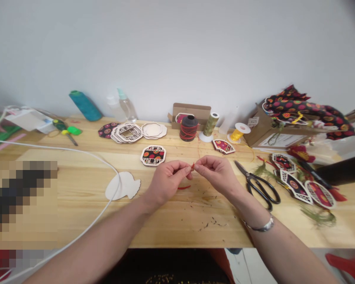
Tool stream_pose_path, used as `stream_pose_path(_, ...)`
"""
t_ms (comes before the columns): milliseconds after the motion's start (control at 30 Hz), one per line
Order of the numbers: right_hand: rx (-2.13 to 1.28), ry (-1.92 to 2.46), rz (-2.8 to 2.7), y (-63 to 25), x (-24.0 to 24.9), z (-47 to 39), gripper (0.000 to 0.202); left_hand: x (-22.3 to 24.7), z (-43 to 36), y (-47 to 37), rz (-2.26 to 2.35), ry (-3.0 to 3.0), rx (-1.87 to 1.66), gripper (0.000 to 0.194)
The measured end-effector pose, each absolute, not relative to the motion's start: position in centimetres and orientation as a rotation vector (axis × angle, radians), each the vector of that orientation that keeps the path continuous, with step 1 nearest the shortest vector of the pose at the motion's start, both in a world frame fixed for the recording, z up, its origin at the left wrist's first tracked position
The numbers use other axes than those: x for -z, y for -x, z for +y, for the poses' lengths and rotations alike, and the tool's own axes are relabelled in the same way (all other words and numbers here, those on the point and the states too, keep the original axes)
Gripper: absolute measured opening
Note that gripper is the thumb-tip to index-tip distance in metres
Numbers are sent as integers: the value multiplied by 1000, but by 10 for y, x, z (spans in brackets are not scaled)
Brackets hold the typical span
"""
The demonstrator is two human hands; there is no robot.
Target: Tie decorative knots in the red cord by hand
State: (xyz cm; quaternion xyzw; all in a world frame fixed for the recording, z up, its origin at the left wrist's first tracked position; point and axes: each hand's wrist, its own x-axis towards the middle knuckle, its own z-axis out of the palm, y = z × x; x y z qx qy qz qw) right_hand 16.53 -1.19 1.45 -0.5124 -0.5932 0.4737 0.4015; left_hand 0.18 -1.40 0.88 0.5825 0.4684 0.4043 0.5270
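Over the middle of the wooden table, my left hand point(173, 177) and my right hand point(214, 171) meet fingertip to fingertip. Both are closed in a pinch on a thin red cord point(184, 187), whose loose end hangs below the left fingers. The part between the fingertips is small and mostly hidden. Just beyond my left hand lies a patterned fabric piece with a pale lattice frame point(153, 155). Black-handled scissors point(258, 185) rest to the right of my right hand, blades pointing away. A spool of red cord point(188, 128) stands behind the hands.
Framed ornaments point(296, 185) with tassels lie at right, near a cardboard box point(272, 134) topped with fabric. Green-gold thread point(210, 125) and yellow cord point(236, 134) stand at the back. A white cable point(91, 154) crosses a pale cutout point(127, 186) at left. Dark scraps dot the table point(171, 228).
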Motion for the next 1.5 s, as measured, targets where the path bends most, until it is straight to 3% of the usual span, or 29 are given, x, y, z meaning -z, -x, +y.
stream_pose_path(333,-1172,1354,-1497,-165,-15,-11,16,-8,-15,-3,1166,-1398,-946,17)
stream_pose_path(1500,-560,1293,-1889,-172,-3,-16,13,1,-12,-3,1198,-1342,-870,27)
